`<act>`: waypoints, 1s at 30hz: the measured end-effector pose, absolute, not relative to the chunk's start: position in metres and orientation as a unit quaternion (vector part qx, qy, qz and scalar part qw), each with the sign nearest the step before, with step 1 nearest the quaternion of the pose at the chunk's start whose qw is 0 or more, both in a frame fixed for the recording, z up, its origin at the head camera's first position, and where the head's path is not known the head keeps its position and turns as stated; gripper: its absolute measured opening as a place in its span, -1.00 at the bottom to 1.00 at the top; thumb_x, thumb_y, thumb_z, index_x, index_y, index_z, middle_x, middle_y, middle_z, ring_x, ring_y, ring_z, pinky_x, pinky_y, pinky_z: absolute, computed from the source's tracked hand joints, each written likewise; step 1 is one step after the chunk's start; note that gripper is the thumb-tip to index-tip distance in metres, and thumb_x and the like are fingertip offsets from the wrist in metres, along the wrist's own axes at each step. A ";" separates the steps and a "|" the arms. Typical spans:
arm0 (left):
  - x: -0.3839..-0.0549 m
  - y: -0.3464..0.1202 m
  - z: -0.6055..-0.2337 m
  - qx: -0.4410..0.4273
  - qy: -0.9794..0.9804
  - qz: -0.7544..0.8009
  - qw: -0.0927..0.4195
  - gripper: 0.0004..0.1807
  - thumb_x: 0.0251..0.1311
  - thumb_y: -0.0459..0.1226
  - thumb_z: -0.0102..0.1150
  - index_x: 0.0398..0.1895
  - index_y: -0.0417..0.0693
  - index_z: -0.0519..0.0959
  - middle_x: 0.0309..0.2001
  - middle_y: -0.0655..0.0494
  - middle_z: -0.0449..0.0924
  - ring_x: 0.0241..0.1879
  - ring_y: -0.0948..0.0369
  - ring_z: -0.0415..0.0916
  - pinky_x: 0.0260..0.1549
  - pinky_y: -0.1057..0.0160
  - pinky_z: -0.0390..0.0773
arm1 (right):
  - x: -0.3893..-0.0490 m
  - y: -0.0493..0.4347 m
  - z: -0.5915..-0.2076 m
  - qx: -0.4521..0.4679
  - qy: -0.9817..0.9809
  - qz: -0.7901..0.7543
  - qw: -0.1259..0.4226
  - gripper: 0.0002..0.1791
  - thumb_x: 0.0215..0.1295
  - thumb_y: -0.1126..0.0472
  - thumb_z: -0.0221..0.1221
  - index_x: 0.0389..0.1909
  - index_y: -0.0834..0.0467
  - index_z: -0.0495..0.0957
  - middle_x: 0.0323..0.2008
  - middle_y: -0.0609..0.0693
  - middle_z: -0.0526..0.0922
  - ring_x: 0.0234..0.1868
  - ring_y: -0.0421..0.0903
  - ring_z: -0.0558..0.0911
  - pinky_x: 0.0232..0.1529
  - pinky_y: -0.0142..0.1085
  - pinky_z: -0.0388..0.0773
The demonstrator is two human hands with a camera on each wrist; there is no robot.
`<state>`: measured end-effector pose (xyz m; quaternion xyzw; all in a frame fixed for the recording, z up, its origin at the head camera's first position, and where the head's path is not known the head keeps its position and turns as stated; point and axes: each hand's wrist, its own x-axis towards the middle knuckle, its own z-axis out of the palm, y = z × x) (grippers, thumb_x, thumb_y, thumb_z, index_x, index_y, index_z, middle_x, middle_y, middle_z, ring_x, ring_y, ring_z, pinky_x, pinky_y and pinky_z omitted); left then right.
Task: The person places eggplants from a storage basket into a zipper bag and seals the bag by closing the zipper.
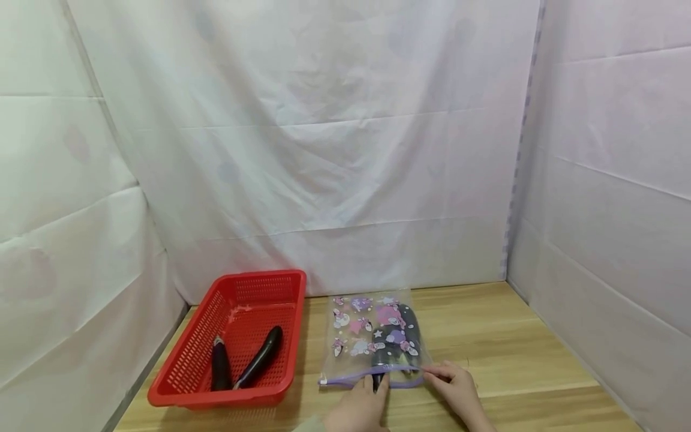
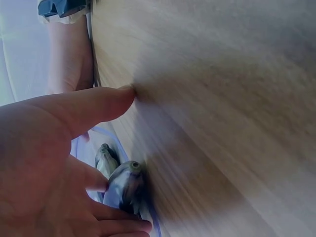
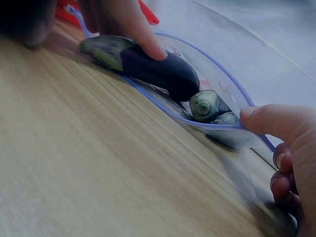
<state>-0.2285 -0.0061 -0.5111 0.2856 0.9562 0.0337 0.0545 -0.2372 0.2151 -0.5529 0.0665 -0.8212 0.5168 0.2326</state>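
Note:
A clear zip bag [image 1: 353,336] printed with pink and purple figures lies flat, its purple-edged mouth toward me. Dark eggplants [image 1: 410,327] are inside, and their green stem ends [image 3: 205,104] show at the opening. Another eggplant [image 3: 153,69] lies across the bag's lower lip, its body end in the mouth and its stem outside. My left hand [image 1: 358,408] holds this one from above, fingers and thumb on either side. In the left wrist view, the left thumb [image 2: 111,101] is stretched out over the table. My right hand [image 1: 453,387] pinches the right end of the bag's purple rim, which gapes.
A red plastic basket [image 1: 294,366] stands to the left of the bag, with two eggplants [image 1: 261,358] in its near part. The wooden table [image 1: 540,360] is bordered by white cloth [image 1: 351,180] at the back and both sides.

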 end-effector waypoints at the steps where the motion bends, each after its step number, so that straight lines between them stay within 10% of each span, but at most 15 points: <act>1: -0.229 -0.005 -0.513 0.281 0.957 0.037 0.056 0.08 -0.19 0.21 0.44 0.43 -0.02 0.26 0.16 -0.24 0.42 0.13 -0.04 0.42 0.00 0.11 0.52 | -0.236 0.215 -0.552 0.065 -0.821 0.517 0.231 -0.87 -0.07 0.48 0.39 -0.44 0.28 0.74 -0.59 -0.09 0.53 -0.56 -0.31 0.36 -0.52 -0.44 0.31; 30: -0.262 0.012 -0.524 0.240 0.969 0.042 0.044 0.04 -0.09 0.30 0.28 0.37 -0.16 0.30 0.04 -0.26 0.49 0.02 -0.05 0.45 0.07 0.04 0.43 | -0.250 0.223 -0.587 0.029 -0.824 0.523 0.215 -0.87 -0.05 0.40 0.42 -0.43 0.17 0.76 -0.58 -0.18 0.51 -0.55 -0.30 0.35 -0.50 -0.39 0.32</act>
